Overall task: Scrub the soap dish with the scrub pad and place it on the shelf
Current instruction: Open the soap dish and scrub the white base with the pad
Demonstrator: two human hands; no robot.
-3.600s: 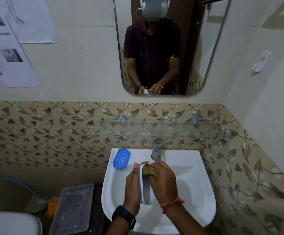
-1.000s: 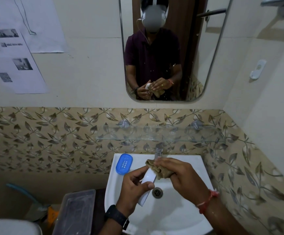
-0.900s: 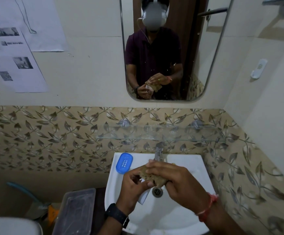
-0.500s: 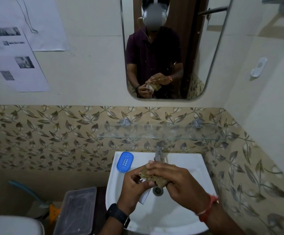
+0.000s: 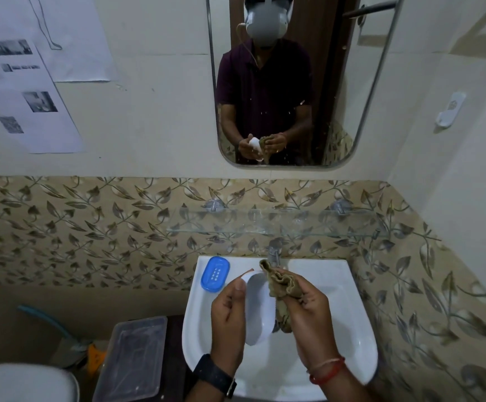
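Observation:
My left hand point(image 5: 228, 311) grips a white oval soap dish point(image 5: 259, 309) on edge over the white sink point(image 5: 352, 309), its hollow side facing right. My right hand point(image 5: 311, 314) holds a crumpled brown scrub pad point(image 5: 281, 288) against the dish's right rim, and part of the pad hangs down behind the dish. A blue perforated soap dish insert point(image 5: 215, 273) lies on the sink's back left corner. A glass shelf point(image 5: 271, 221) is fixed to the wall above the tap point(image 5: 273, 253).
A mirror point(image 5: 288, 79) hangs above the shelf. A clear plastic box point(image 5: 133, 358) sits on a dark stand left of the sink. A toilet lid point(image 5: 24, 382) shows at bottom left. The right wall stands close to the sink.
The dish has turned from under the pad to stand on edge with its hollow side showing. My right hand drew the pad to the dish's right rim. Both hands shifted slightly toward me.

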